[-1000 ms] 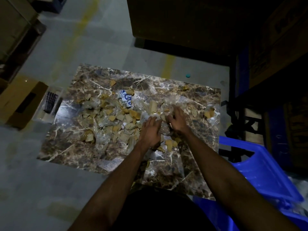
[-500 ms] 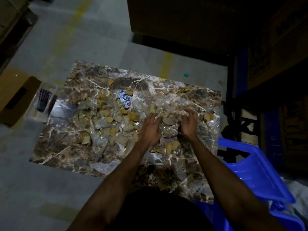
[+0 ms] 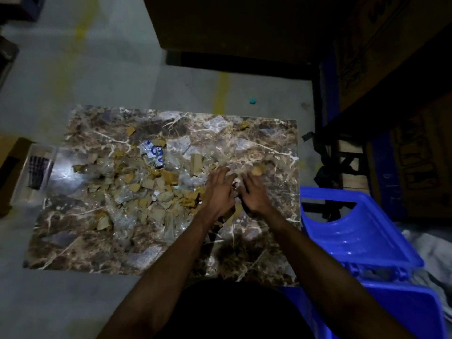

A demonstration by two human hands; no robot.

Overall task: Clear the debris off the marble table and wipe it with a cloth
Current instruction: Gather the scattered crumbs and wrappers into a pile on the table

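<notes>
A brown marble table with white veins lies low under me. Torn cardboard scraps and crumpled clear plastic cover its middle, and a blue-and-white wrapper lies among them. My left hand lies flat on the debris right of centre, fingers spread. My right hand sits close beside it, fingers stretched over the scraps, and a tan cardboard piece shows at its fingertips. Whether either hand pinches anything is hidden. No cloth shows on the table.
A blue plastic crate stands against the table's right edge. A clear box with dark contents sits on the floor at the left. Cardboard boxes and dark racking fill the right and back. A small teal cap lies on the floor.
My right hand moved left from the far-right scraps to sit beside my left hand. The view shifted slightly, and debris near the right edge has been drawn inward.
</notes>
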